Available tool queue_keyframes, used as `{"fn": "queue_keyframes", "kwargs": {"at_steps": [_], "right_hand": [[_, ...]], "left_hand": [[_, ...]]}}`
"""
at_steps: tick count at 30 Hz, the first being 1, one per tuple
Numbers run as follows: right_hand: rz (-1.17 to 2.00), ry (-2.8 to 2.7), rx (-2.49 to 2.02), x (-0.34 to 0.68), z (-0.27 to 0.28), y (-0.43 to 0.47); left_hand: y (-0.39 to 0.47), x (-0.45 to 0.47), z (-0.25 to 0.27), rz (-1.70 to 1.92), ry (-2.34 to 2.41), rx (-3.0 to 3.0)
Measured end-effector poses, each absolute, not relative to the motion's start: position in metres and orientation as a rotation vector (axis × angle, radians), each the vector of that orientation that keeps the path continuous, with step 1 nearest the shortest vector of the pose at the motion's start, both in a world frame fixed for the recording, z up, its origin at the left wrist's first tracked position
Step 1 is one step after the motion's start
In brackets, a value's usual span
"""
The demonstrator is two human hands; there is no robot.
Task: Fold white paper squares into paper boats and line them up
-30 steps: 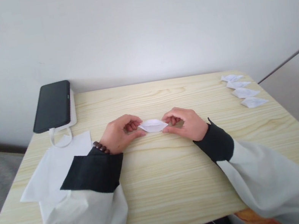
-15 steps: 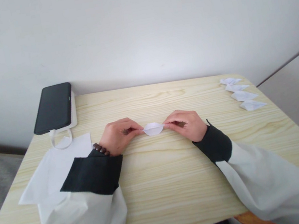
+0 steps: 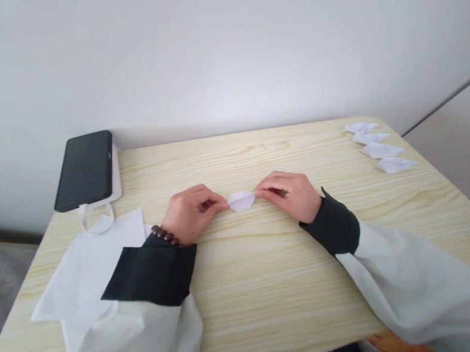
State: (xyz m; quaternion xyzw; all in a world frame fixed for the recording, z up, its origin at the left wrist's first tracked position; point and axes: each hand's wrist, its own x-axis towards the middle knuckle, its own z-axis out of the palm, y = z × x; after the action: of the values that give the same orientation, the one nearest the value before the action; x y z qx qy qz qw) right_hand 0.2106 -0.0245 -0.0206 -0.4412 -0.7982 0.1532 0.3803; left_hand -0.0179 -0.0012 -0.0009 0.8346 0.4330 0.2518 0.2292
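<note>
A small piece of folded white paper (image 3: pixel 242 201) stretches between my two hands, above the middle of the table. Its left end is pinched between the thumb and fingers of my left hand (image 3: pixel 193 210). The thumb and fingers of my right hand (image 3: pixel 290 192) pinch the opposite end. Between the fingertips the paper bulges into a rounded shape with a crease running across it. The very tips of the paper are hidden by my fingers.
The pale wood table (image 3: pixel 260 293) meets a white wall at the back. Several folded white paper shapes (image 3: pixel 395 164) lie in a row at the far right. White paper sheets (image 3: pixel 86 263) lie at left, partly under my sleeve, near a black tablet-like device (image 3: pixel 86 169) with a white cable (image 3: pixel 101 227).
Both hands keep their pinch on the folded paper. The left hand has shifted slightly right and the right hand slightly left, and the paper between them looks a little more tilted.
</note>
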Motion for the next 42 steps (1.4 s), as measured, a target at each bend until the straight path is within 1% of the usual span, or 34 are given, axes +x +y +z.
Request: {"fn": "queue_keyframes", "kwargs": {"at_steps": [6, 14, 22, 24, 27, 32, 42], "right_hand": [[0.399, -1.966, -1.236, 0.213, -0.023, -0.022], [0.426, -1.916, -1.273, 0.211, -0.026, -0.021], [0.350, -1.823, -1.363, 0.206, -0.028, -0.016], [0.323, -1.785, -1.387, 0.208, -0.029, -0.016], [0.264, -1.752, -1.418, 0.214, -0.029, -0.017], [0.170, -1.683, -1.515, 0.231, -0.033, -0.017], [0.160, -1.569, -1.624, 0.244, -0.039, -0.023]], "left_hand": [[0.001, -0.020, -0.005, 0.726, 1.166, 2.313], [0.003, -0.022, -0.009, 0.684, 1.228, 2.367], [0.009, -0.011, -0.015, 0.688, 1.237, 2.432], [0.008, -0.010, -0.016, 0.692, 1.318, 2.441], [0.004, -0.006, -0.018, 0.610, 1.490, 2.539], [-0.005, 0.002, -0.025, 0.353, 1.481, 2.716], [-0.008, 0.003, -0.025, 0.335, 1.492, 2.732]]}}
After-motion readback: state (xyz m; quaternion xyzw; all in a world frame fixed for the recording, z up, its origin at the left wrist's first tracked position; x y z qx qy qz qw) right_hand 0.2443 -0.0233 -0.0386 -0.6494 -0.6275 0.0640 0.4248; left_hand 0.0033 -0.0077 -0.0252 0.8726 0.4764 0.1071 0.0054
